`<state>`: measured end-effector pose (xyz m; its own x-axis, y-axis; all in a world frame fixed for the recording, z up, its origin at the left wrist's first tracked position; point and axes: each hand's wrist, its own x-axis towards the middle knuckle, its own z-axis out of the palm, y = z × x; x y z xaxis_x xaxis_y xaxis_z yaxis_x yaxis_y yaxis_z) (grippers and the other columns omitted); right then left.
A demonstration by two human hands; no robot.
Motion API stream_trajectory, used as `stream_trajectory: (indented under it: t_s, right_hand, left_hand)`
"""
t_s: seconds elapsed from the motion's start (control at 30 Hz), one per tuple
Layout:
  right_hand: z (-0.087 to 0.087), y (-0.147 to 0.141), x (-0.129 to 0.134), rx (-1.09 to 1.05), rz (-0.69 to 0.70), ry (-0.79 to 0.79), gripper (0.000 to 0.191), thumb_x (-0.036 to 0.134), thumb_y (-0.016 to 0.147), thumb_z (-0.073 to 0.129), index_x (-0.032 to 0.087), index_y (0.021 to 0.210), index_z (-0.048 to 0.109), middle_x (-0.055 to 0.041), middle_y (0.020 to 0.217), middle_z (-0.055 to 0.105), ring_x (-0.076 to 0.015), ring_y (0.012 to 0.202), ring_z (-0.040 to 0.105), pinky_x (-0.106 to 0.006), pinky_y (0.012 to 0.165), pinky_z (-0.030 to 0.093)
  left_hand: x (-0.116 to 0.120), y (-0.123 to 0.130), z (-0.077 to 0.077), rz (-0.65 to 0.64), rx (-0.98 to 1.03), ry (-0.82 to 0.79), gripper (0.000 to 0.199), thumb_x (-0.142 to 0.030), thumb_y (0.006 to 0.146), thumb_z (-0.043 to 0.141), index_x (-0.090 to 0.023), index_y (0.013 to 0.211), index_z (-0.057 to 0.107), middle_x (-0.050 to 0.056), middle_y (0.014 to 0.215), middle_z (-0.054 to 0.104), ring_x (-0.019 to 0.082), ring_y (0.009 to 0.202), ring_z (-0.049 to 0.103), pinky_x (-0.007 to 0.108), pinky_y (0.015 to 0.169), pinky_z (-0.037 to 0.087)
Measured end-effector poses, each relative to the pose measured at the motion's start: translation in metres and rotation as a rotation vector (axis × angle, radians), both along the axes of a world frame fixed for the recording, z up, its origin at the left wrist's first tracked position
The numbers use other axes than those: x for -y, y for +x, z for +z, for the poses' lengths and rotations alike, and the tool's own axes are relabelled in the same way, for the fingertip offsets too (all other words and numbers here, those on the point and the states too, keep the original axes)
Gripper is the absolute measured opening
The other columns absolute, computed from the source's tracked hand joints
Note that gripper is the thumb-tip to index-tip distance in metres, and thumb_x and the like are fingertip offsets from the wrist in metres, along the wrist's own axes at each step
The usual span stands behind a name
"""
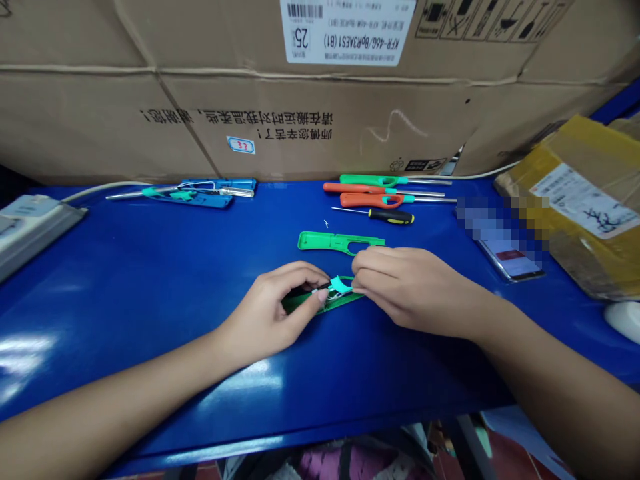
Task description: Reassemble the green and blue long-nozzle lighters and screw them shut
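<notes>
Near the middle of the blue table, my left hand (280, 300) grips a green lighter half-shell (340, 303) with a dark part inside it. A turquoise trigger piece (341, 285) and thin white wires show between my hands. My right hand (405, 287) is closed at the shell's right end, its fingertips pressed together; what they pinch is hidden. Just behind lies the matching green shell half (325, 241), open side up, its right end close to my right fingers.
Behind are a green lighter (370, 179), two orange lighters (367, 199) and a screwdriver (393, 216). An opened blue lighter (210, 199) lies back left. A phone (515, 257) and taped box (575, 207) stand right; a large carton (225, 100) walls the back.
</notes>
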<state>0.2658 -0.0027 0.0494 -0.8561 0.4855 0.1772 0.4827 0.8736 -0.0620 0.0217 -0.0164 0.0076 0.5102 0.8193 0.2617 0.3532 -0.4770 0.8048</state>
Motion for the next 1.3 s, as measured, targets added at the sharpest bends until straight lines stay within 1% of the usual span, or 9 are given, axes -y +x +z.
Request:
stream_trajectory:
  t_s: [0.1, 0.2, 0.37, 0.5, 0.63, 0.73, 0.87, 1.07, 1.3]
  right_hand:
    - [-0.002, 0.000, 0.000, -0.022, 0.006, 0.007, 0.024, 0.014, 0.101, 0.045, 0.013, 0.091, 0.067, -0.0070, 0.093, 0.066, -0.0205, 0.084, 0.060, -0.034, 0.073, 0.047]
    - [-0.006, 0.001, -0.002, -0.078, -0.034, -0.036, 0.023, 0.022, 0.102, 0.049, 0.014, 0.094, 0.068, -0.0083, 0.098, 0.068, -0.0214, 0.089, 0.063, -0.035, 0.077, 0.049]
    - [-0.013, 0.000, -0.006, -0.170, -0.108, -0.278, 0.011, 0.025, 0.097, 0.062, 0.017, 0.100, 0.069, -0.0070, 0.105, 0.067, -0.0197, 0.095, 0.064, -0.033, 0.082, 0.051]
    - [-0.018, -0.005, -0.006, -0.278, -0.151, -0.470, 0.011, 0.023, 0.094, 0.066, 0.019, 0.104, 0.069, -0.0054, 0.105, 0.066, -0.0172, 0.095, 0.064, -0.030, 0.083, 0.051]
    - [-0.021, -0.009, -0.005, -0.382, -0.123, -0.546, 0.012, 0.021, 0.096, 0.064, 0.018, 0.104, 0.072, -0.0047, 0.100, 0.069, -0.0150, 0.091, 0.065, -0.029, 0.083, 0.050]
    - [-0.022, -0.011, -0.004, -0.411, -0.124, -0.523, 0.011, 0.020, 0.096, 0.064, 0.017, 0.102, 0.073, -0.0052, 0.098, 0.071, -0.0145, 0.088, 0.066, -0.028, 0.080, 0.050]
    - [-0.022, -0.011, -0.003, -0.373, -0.131, -0.438, 0.012, 0.021, 0.096, 0.063, 0.017, 0.102, 0.073, -0.0059, 0.100, 0.072, -0.0168, 0.093, 0.066, -0.031, 0.084, 0.051]
    - [-0.023, -0.010, -0.002, -0.336, -0.097, -0.373, 0.014, 0.021, 0.099, 0.058, 0.019, 0.103, 0.071, -0.0054, 0.101, 0.076, -0.0179, 0.094, 0.069, -0.033, 0.085, 0.053]
    - [-0.021, -0.009, -0.003, -0.350, -0.048, -0.224, 0.014, 0.024, 0.100, 0.057, 0.018, 0.099, 0.071, -0.0061, 0.098, 0.076, -0.0185, 0.090, 0.068, -0.033, 0.082, 0.053]
  left_hand:
    - [-0.002, 0.000, -0.001, 0.009, 0.035, -0.005, 0.012, -0.020, 0.096, 0.061, -0.015, 0.098, 0.072, 0.007, 0.101, 0.073, 0.016, 0.095, 0.069, 0.026, 0.088, 0.054]
    - [-0.003, 0.000, -0.002, 0.018, 0.047, 0.024, 0.011, -0.019, 0.095, 0.063, -0.016, 0.097, 0.074, 0.007, 0.099, 0.074, 0.015, 0.092, 0.070, 0.026, 0.086, 0.055]
    - [0.000, 0.000, -0.001, 0.011, 0.045, 0.101, 0.011, -0.017, 0.094, 0.065, -0.017, 0.098, 0.075, 0.007, 0.097, 0.075, 0.016, 0.089, 0.071, 0.026, 0.083, 0.057]
    - [0.001, 0.000, -0.002, 0.002, 0.046, 0.161, 0.012, -0.016, 0.093, 0.067, -0.017, 0.100, 0.077, 0.007, 0.097, 0.076, 0.017, 0.090, 0.072, 0.028, 0.083, 0.059]
    - [0.002, -0.001, -0.003, 0.002, 0.063, 0.207, 0.014, -0.015, 0.092, 0.069, -0.018, 0.102, 0.078, 0.007, 0.098, 0.076, 0.016, 0.091, 0.072, 0.027, 0.084, 0.060]
    - [0.002, -0.002, -0.003, 0.016, 0.062, 0.207, 0.015, -0.016, 0.091, 0.070, -0.019, 0.102, 0.079, 0.006, 0.097, 0.075, 0.016, 0.088, 0.072, 0.026, 0.081, 0.059]
    - [0.003, -0.002, -0.003, 0.051, 0.069, 0.207, 0.021, -0.014, 0.090, 0.072, -0.019, 0.109, 0.078, 0.004, 0.088, 0.071, 0.012, 0.078, 0.069, 0.022, 0.071, 0.057]
    - [0.004, -0.002, -0.003, 0.072, 0.105, 0.255, 0.022, -0.013, 0.088, 0.073, -0.021, 0.107, 0.079, 0.003, 0.088, 0.074, 0.013, 0.078, 0.070, 0.022, 0.072, 0.059]
    - [0.006, -0.002, -0.003, 0.058, 0.126, 0.306, 0.019, -0.012, 0.088, 0.073, -0.021, 0.103, 0.079, 0.004, 0.088, 0.075, 0.014, 0.080, 0.070, 0.024, 0.073, 0.060]
